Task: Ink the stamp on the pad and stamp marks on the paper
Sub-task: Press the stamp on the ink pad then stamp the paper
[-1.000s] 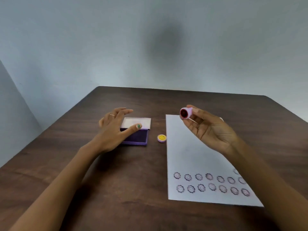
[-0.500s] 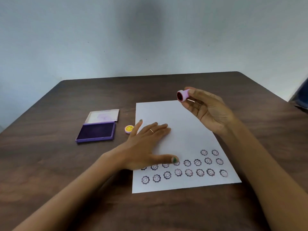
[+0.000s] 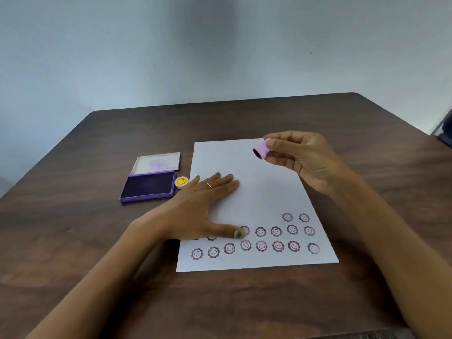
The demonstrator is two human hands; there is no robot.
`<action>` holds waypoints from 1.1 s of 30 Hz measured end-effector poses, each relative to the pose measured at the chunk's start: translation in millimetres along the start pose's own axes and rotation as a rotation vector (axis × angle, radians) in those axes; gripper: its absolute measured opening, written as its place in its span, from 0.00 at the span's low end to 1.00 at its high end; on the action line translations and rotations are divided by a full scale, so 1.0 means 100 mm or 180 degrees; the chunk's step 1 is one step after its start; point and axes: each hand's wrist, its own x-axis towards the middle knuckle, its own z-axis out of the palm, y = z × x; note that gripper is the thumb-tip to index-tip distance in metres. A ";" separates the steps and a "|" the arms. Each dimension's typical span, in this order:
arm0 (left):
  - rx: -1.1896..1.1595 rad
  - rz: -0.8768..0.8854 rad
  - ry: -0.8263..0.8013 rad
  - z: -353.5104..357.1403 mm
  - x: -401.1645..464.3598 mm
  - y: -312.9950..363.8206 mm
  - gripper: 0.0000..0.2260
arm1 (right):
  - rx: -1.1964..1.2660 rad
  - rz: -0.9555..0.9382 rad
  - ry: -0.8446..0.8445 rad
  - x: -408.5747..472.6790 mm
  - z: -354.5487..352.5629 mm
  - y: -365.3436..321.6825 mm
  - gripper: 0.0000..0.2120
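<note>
While thumb-covered, some marks (image 3: 211, 237) hidden.

dark wooden table (image 3: 244, 302), white paper (image 3: 264, 187), open purple ink pad (image 3: 148, 185), yellow cap (image 3: 181, 182)

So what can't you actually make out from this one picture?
- Head view: some stamped marks on the paper lie under the left hand, so their full count is hidden.
- The stamp in the right hand: its dark face is too small to read the design.
- Ink pad lid's faint print: too blurred.
- Dark object at the right edge: cut off by the frame.
</note>
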 end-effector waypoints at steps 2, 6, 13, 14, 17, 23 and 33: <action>-0.0020 -0.0015 -0.0018 -0.01 -0.02 -0.01 0.46 | -0.0396 -0.0053 0.0006 -0.04 0.03 0.00 0.11; -0.0012 -0.0020 -0.0020 0.00 -0.03 -0.01 0.46 | -0.1350 -0.0246 -0.0081 -0.24 0.11 -0.07 0.11; 0.0043 -0.0075 -0.0049 0.00 -0.04 0.02 0.47 | -0.3001 -0.0349 -0.0141 -0.62 0.20 -0.12 0.10; 0.0053 -0.0081 -0.0046 0.00 -0.05 0.02 0.47 | -0.3029 -0.0354 -0.0106 -0.66 0.20 -0.13 0.10; 0.0080 -0.0093 -0.0056 0.01 -0.05 0.03 0.46 | -0.3098 -0.0390 -0.0003 -0.74 0.21 -0.14 0.09; 0.0052 -0.0115 -0.0061 0.01 -0.04 0.04 0.47 | -0.3301 -0.0390 0.0017 -0.81 0.24 -0.07 0.11; 0.0029 -0.0113 -0.0056 0.03 -0.04 0.03 0.47 | -0.3398 -0.0411 0.0078 -0.85 0.24 -0.03 0.12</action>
